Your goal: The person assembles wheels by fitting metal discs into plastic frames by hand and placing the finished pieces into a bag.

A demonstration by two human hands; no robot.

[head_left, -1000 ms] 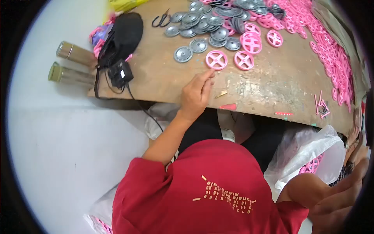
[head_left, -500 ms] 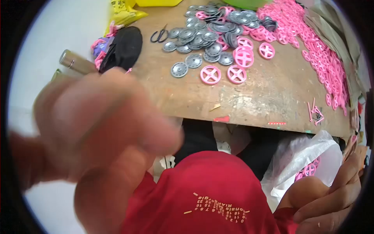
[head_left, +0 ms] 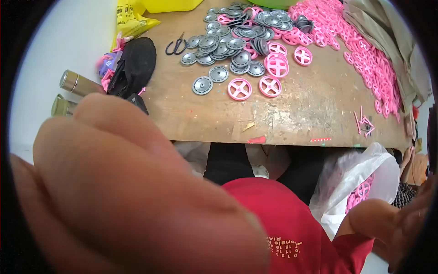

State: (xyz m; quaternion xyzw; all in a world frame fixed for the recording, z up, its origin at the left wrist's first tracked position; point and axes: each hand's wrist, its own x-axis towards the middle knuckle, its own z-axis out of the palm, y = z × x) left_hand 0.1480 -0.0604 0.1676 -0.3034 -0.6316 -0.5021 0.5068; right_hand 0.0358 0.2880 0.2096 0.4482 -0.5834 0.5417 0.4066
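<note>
My left hand [head_left: 141, 182] fills the lower left, very near the camera and out of focus. Its fingers look bent and pressed together; whatever they may hold is hidden. Cut off by the right edge, my right hand [head_left: 413, 221] is raised and dark, its fingers mostly hidden. Both hands are above and apart from the tabletop. Beyond them lie grey plastic wheel discs [head_left: 202, 85] in a loose pile. Pink four-spoked wheels [head_left: 239, 89] lie in front and among them.
A big heap of pink wheels [head_left: 365, 59] runs along the table's [head_left: 191, 114] right side, beside beige cloth [head_left: 388, 27]. Scissors [head_left: 177, 45], a black shoe-like item [head_left: 139, 59] and a metal flask [head_left: 77, 83] are at left. An open plastic bag [head_left: 328, 201] holds more pink parts below the edge.
My left hand has come closer and spread further right and down across the view. My right hand has shifted toward the right edge and shows less. The view has shifted slightly.
</note>
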